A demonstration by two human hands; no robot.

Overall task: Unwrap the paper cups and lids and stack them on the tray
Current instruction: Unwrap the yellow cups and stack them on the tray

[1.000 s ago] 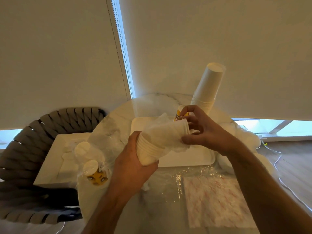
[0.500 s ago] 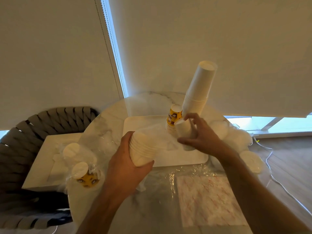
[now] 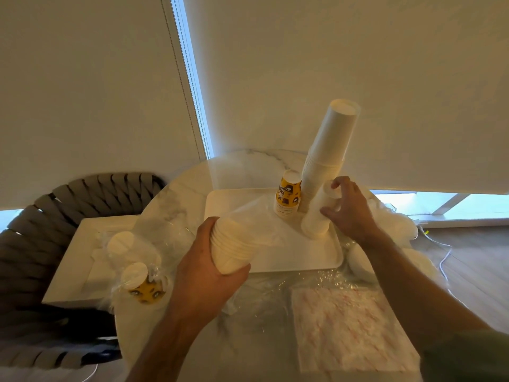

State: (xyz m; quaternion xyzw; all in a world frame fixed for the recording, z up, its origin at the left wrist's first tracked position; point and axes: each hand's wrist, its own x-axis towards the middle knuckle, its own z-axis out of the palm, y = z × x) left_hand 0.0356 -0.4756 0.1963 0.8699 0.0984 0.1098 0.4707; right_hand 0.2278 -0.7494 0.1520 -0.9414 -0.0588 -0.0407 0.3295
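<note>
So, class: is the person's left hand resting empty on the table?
No: the left hand grips a stack of white paper cups, partly in clear plastic wrap, above the table's near edge of the tray.

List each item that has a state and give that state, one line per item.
Left hand: grips a sleeve of white paper cups, partly in clear plastic wrap.
Right hand: holds a short white cup stack, upside down on the white tray.
Tall white cup stack: upside down, leaning.
Yellow printed cup stack: upside down on tray.

Plastic wrap (image 3: 256, 216) veils the held cup stack's (image 3: 234, 249) far end.
</note>
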